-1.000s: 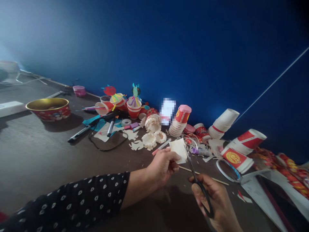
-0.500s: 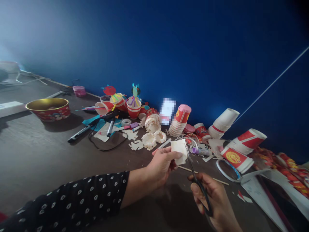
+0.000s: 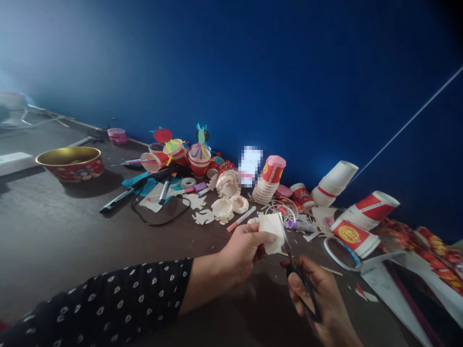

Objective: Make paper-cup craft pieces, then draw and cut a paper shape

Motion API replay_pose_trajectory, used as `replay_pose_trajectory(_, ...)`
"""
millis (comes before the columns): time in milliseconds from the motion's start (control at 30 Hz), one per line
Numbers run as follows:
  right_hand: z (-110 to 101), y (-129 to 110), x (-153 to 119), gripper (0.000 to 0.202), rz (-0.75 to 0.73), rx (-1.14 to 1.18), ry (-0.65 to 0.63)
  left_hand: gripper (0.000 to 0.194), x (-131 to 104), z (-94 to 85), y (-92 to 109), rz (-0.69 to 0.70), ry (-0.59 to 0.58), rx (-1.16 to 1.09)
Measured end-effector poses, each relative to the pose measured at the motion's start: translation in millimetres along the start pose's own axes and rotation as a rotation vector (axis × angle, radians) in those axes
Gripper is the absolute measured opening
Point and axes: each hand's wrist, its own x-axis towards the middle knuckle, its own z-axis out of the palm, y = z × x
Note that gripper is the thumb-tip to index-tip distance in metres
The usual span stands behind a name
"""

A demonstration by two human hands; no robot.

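My left hand (image 3: pixel 246 246) pinches a small piece of off-white paper (image 3: pixel 270 230) between thumb and fingers, above the dark table. Black-handled scissors (image 3: pixel 306 291) are in my right hand (image 3: pixel 318 294), with thumb and fingers at the handle loops. The scissors' blades point up and away from me, along the right edge of the paper. How far the blades are parted is hard to make out. Just behind my left hand lies a marker with a pink cap (image 3: pixel 239 220).
Stacked paper cups (image 3: pixel 269 180) stand at the wall, more cups (image 3: pixel 336 183) lean to the right. Paper scraps (image 3: pixel 204 217), markers and tape rolls (image 3: pixel 188 182) litter the middle. A red bowl (image 3: pixel 72 168) stands left; a dark flat device (image 3: pixel 425 294) lies right.
The paper and my left hand have shifted slightly right and down. My right hand, holding the scissors, has moved very little. The blades remain at the paper's right edge.
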Motion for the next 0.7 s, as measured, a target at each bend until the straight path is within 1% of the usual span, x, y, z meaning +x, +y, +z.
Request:
replay_pose_trajectory(200, 0.6, 1.3, -0.8, 0.044, -0.017, 0.014, -0.005, 0.025, -2.2, 2.6, 2.2, -0.009, -0.008, -0.001)
replay_pose_trajectory(367, 0.9, 0.8, -3.0, 0.045, -0.001, 0.016, 0.005, 0.025, -2.3, 1.8, 1.2, -0.013, -0.007, 0.006)
replay_pose_trajectory(567, 1.9, -1.1, -5.0, 0.046, 0.007, 0.023, -0.003, 0.020, -3.2, 1.7, 1.1, -0.007, -0.008, 0.036)
replay_pose_trajectory(700, 2.9, -2.7, -3.6, 0.046, 0.004, 0.021, -0.001, 0.021, -2.3, 0.6, 0.1, -0.008, -0.018, 0.015)
